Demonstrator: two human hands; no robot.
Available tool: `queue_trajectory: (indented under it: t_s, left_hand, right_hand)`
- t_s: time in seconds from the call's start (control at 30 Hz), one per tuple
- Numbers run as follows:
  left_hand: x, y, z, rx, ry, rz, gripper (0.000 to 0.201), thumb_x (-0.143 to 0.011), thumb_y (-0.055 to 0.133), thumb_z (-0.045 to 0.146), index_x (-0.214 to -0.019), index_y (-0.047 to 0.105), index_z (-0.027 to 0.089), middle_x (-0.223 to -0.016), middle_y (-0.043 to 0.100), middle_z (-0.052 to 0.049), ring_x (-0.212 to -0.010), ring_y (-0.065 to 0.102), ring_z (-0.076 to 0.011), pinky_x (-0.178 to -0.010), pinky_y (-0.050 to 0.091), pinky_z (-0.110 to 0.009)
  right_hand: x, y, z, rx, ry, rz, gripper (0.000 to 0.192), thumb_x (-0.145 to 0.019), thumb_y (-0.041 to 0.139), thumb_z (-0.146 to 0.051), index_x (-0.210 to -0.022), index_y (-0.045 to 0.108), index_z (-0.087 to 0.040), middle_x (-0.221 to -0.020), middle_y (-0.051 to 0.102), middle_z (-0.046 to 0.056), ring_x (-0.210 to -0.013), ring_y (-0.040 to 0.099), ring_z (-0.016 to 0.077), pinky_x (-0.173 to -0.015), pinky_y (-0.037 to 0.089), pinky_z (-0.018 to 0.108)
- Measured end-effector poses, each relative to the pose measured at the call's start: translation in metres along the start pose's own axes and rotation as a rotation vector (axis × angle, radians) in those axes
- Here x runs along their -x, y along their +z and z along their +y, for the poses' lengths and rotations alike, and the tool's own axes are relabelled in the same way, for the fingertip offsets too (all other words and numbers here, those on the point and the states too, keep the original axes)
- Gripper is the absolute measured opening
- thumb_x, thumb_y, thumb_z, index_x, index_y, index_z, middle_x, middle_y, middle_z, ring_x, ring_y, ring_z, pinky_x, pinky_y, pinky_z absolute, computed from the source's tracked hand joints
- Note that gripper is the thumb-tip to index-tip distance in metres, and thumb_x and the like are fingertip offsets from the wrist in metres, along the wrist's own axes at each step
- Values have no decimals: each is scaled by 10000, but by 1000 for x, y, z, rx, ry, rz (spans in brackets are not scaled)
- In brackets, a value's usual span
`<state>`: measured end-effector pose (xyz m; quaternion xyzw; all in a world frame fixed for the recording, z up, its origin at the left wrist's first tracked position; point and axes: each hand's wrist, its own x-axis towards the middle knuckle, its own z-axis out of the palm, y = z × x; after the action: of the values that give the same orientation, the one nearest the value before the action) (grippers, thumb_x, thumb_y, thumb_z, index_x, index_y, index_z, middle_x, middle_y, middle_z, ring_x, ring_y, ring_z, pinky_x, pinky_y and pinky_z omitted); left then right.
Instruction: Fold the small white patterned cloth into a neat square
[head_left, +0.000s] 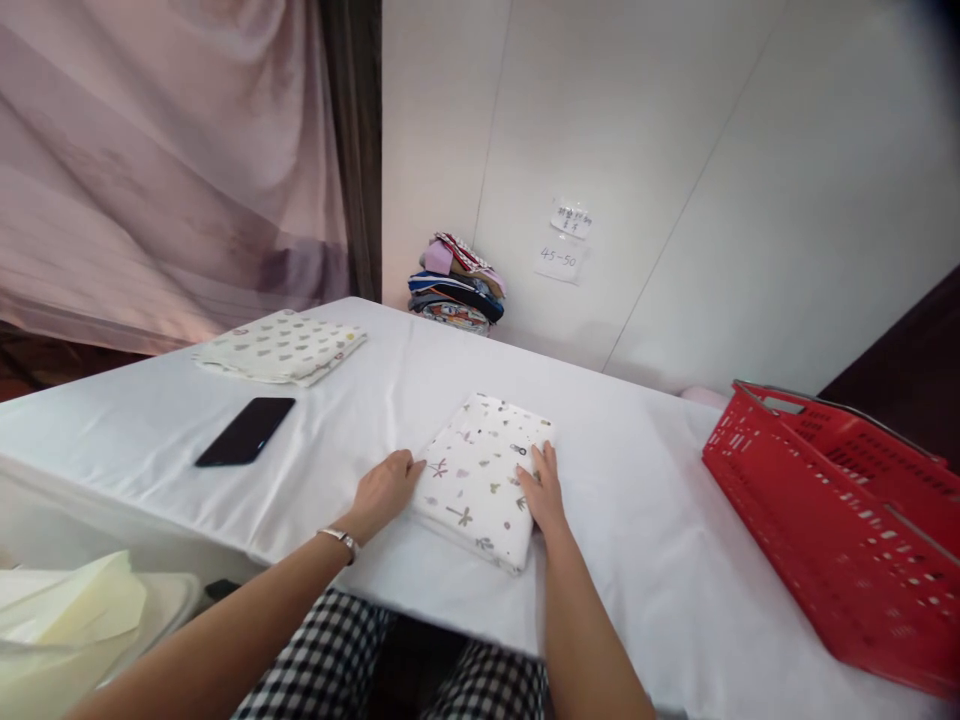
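Both hands lie open against the folded cloth point(480, 478) on the worktop point(637, 520): left hand point(384, 490) at its left edge, right hand point(541, 492) at its right. The basket point(840, 520) sits well right of the cloth.

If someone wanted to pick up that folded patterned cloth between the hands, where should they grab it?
Probably by its two long side edges, from left and right. The folded patterned cloth lies flat on the white table, and the left hand and right hand already flank those edges. Sliding fingers under both sides should keep the stacked layers together.
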<state>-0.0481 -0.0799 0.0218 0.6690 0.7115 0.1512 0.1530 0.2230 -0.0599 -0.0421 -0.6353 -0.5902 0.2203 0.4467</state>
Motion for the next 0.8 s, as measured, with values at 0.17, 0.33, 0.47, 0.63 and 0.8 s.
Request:
queue_trajectory:
  t_s: [0.17,0.33,0.47,0.63,0.8]
  left_hand:
    - [-5,1,-2,-32,-3,-31,304,-917,301,371,-782,506,193,-886,654,-88,-849,608,-235,-715,403,-329]
    - [-7,-5,3,-66,37,7,273,-901,365,385,-821,539,189,-936,641,-85,-881,602,-225,-731,406,-323]
    - [-11,-5,8,-65,75,16,245,-894,399,394,-838,534,196,-941,630,-74,-895,597,-216,-741,408,-314]
    - [-16,3,4,-44,30,-47,274,-929,325,330,-868,543,175,-988,634,-106,-918,601,-229,-760,410,-334]
    - [-23,-1,7,-65,61,-50,281,-926,338,329,-892,565,167,-999,628,-113,-938,595,-230,-773,414,-336]
  right_hand:
    - [2,-9,-8,201,-100,-79,497,-781,544,-361,-1250,549,-198,-1511,224,75,-1406,116,265,-1123,151,489]
    - [18,-13,-30,318,-244,-146,440,-836,479,-341,-1253,548,-221,-1456,354,63,-1383,221,240,-1127,82,507]
    - [36,-6,-50,352,-339,-341,413,-854,469,-349,-1237,566,-230,-1360,490,58,-1322,353,225,-1125,116,474]
    - [41,-7,-61,413,-309,-399,401,-866,456,-352,-1242,558,-260,-1389,457,38,-1334,331,236,-1113,126,484]
    - [38,-7,-70,473,-270,-423,401,-868,443,-333,-1243,551,-242,-1399,444,60,-1337,321,251,-1101,133,500]
